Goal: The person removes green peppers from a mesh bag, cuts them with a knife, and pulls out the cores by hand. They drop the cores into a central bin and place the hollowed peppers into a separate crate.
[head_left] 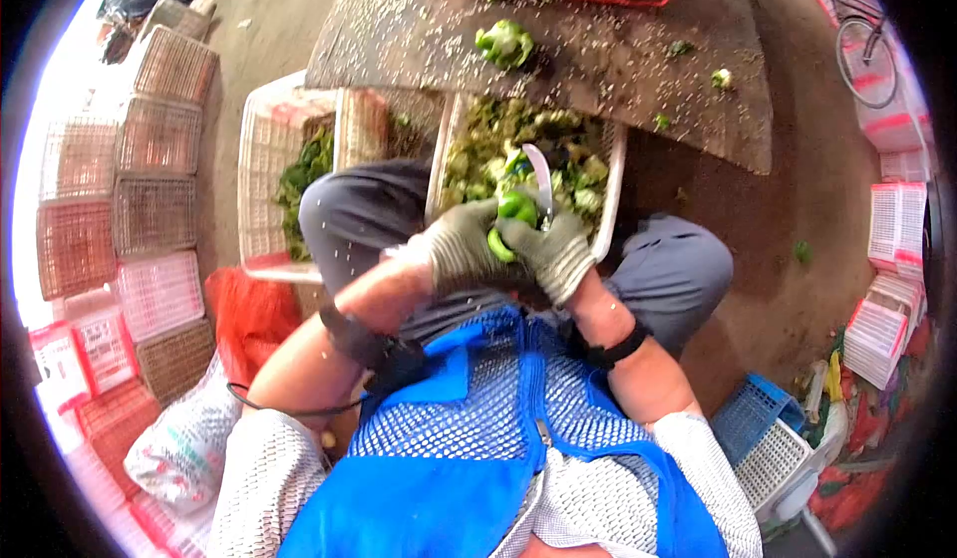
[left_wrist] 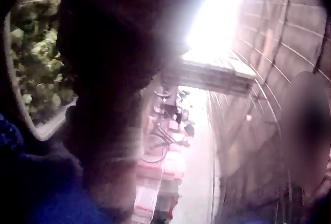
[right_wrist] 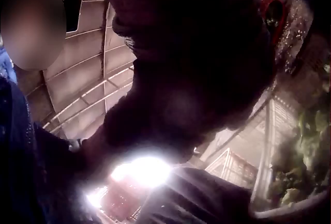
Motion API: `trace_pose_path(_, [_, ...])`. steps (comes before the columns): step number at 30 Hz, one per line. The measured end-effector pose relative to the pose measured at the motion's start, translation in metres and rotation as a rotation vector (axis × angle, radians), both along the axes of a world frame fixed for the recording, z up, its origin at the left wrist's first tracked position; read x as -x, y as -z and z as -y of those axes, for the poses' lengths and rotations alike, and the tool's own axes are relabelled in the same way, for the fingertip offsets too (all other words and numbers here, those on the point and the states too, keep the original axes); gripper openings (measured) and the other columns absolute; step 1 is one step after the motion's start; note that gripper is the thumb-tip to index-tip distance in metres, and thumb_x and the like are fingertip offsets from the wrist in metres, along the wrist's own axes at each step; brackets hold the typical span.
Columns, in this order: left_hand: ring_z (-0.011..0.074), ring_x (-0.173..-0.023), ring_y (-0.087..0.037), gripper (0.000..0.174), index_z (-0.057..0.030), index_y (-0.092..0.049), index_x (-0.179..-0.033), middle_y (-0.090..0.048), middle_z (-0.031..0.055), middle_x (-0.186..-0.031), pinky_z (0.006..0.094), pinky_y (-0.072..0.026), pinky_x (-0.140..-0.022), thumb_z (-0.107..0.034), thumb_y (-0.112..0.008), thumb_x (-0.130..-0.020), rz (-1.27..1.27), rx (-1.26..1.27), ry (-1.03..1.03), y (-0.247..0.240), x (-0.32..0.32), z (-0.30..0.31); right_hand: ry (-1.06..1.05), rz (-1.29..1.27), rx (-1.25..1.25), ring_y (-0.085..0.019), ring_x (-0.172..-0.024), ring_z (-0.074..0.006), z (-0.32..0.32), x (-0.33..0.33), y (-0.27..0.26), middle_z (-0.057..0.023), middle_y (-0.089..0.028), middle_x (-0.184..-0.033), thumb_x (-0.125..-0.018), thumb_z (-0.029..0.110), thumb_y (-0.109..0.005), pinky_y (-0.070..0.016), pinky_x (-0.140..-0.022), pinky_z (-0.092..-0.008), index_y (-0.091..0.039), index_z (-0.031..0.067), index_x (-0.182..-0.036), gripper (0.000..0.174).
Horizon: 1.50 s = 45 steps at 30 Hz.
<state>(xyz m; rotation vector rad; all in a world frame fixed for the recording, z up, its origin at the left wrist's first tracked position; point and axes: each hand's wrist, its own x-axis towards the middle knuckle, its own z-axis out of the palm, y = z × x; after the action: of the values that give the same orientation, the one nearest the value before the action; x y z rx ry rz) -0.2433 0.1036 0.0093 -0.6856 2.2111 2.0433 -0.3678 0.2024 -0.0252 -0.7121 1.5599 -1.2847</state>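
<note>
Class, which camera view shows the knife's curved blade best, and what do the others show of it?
The head view: the curved blade stands out pale against green scraps. Both wrist views are dark with glare; neither lets me make out the blade.

No lettering can be read. On the white bag (head_left: 177, 446), left of the left hand (head_left: 461, 246) and nearer the body, faint coloured print is too blurred to make out. Farther left of that hand, dark marks on a red-and-white crate (head_left: 55, 367) are likewise too small to decipher.
</note>
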Motion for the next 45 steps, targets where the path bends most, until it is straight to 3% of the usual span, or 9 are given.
trace_pose_path(7, [0.0094, -0.108, -0.059, 0.055, -0.0057, -0.054, -0.129, -0.066, 0.0020, -0.118, 0.0290, -0.0473, -0.097, -0.023, -0.080, -0.083, 0.240, 0.054, 0.417, -0.026, -0.002, 0.025, -0.104, 0.271, -0.038, -0.056, -0.081, -0.0110, -0.009, -0.014, -0.007, -0.0014, -0.064, -0.088, -0.086, 0.017, -0.070, -0.0488, -0.075, -0.0279, -0.055, 0.0024, -0.126, 0.046])
trace_pose_path(11, [0.0130, -0.114, -0.057, 0.052, -0.0053, -0.053, -0.130, -0.065, 0.0039, -0.119, 0.0307, -0.0481, -0.099, -0.014, -0.078, -0.084, 0.129, -0.307, 0.323, -0.033, -0.002, 0.028, -0.150, 0.278, 0.143, -0.056, -0.088, -0.0106, -0.009, 0.000, -0.035, -0.0026, -0.063, -0.098, -0.087, 0.021, -0.071, -0.0484, -0.081, -0.0274, -0.015, 0.0116, -0.157, 0.090])
trace_pose_path(16, [0.0134, -0.115, -0.057, 0.050, -0.0053, -0.052, -0.131, -0.062, 0.0047, -0.124, 0.0315, -0.0483, -0.100, -0.011, -0.074, -0.087, 0.023, -0.832, -0.021, -0.029, 0.003, 0.007, -0.224, 0.227, 0.128, -0.059, -0.098, -0.0131, -0.018, 0.018, -0.053, -0.0046, -0.064, -0.110, -0.078, 0.019, -0.081, -0.0475, -0.091, -0.0272, -0.013, 0.0141, -0.157, 0.104])
trace_pose_path(20, [0.0204, -0.113, -0.061, 0.034, -0.0072, -0.054, -0.131, -0.063, 0.0075, -0.121, 0.0377, -0.0496, -0.100, -0.023, -0.054, -0.100, -0.197, -0.469, -0.046, -0.021, 0.003, -0.020, -0.226, -0.149, 0.046, -0.057, -0.106, -0.0163, -0.023, 0.028, -0.050, -0.0097, -0.061, -0.120, -0.068, 0.023, -0.088, -0.0467, -0.094, -0.0287, -0.041, 0.0087, -0.140, 0.087])
trace_pose_path(25, [0.0208, -0.108, -0.062, 0.030, -0.0083, -0.055, -0.128, -0.062, 0.0083, -0.122, 0.0369, -0.0519, -0.095, -0.021, -0.053, -0.100, -0.099, -1.581, -0.542, -0.017, 0.000, -0.052, -0.316, -0.197, -0.014, -0.062, -0.104, -0.0240, -0.029, 0.026, -0.062, -0.0179, -0.061, -0.127, -0.068, 0.029, -0.089, -0.0485, -0.094, -0.0348, -0.048, 0.0035, -0.138, 0.085])
trace_pose_path(28, [0.0173, -0.108, -0.062, 0.037, -0.0083, -0.054, -0.127, -0.060, 0.0071, -0.123, 0.0333, -0.0542, -0.090, -0.005, -0.064, -0.092, -0.229, -0.399, -0.038, -0.013, -0.018, -0.047, -0.344, -0.042, -0.068, -0.062, -0.101, -0.0217, -0.031, 0.020, -0.059, -0.0143, -0.064, -0.119, -0.072, 0.029, -0.086, -0.0495, -0.090, -0.0340, -0.053, 0.0033, -0.132, 0.073])
trace_pose_path(29, [0.0134, -0.105, -0.062, 0.049, -0.0077, -0.054, -0.126, -0.063, 0.0046, -0.118, 0.0297, -0.0551, -0.085, 0.005, -0.073, -0.082, -0.187, -0.751, -0.064, -0.026, -0.017, -0.038, -0.338, -0.005, -0.082, -0.062, -0.099, -0.0214, -0.031, 0.017, -0.067, -0.0134, -0.064, -0.117, -0.073, 0.029, -0.085, -0.0499, -0.089, -0.0336, -0.054, 0.0031, -0.130, 0.070])
trace_pose_path(37, [0.0108, -0.096, -0.062, 0.028, -0.0053, -0.065, -0.110, -0.069, 0.0024, -0.103, 0.0297, -0.0524, -0.082, -0.016, -0.077, -0.087, 0.092, -0.435, 0.558, -0.066, -0.014, -0.001, -0.375, 0.232, -0.007, -0.055, -0.112, -0.0122, -0.040, 0.018, -0.095, -0.0079, -0.054, -0.134, -0.075, 0.028, -0.085, -0.0445, -0.099, -0.0288, -0.050, 0.0031, -0.136, 0.075])
trace_pose_path(45, [0.0129, -0.090, -0.055, 0.041, -0.0065, -0.060, -0.104, -0.061, 0.0025, -0.105, 0.0292, -0.0466, -0.077, -0.020, -0.086, -0.075, -0.388, -0.308, -0.028, -0.022, 0.000, 0.031, 0.039, 0.679, 0.294, -0.065, -0.102, -0.0246, -0.043, 0.058, -0.071, -0.0133, -0.063, -0.117, -0.078, 0.037, -0.079, -0.0555, -0.089, -0.0390, -0.046, 0.0006, -0.135, 0.076])
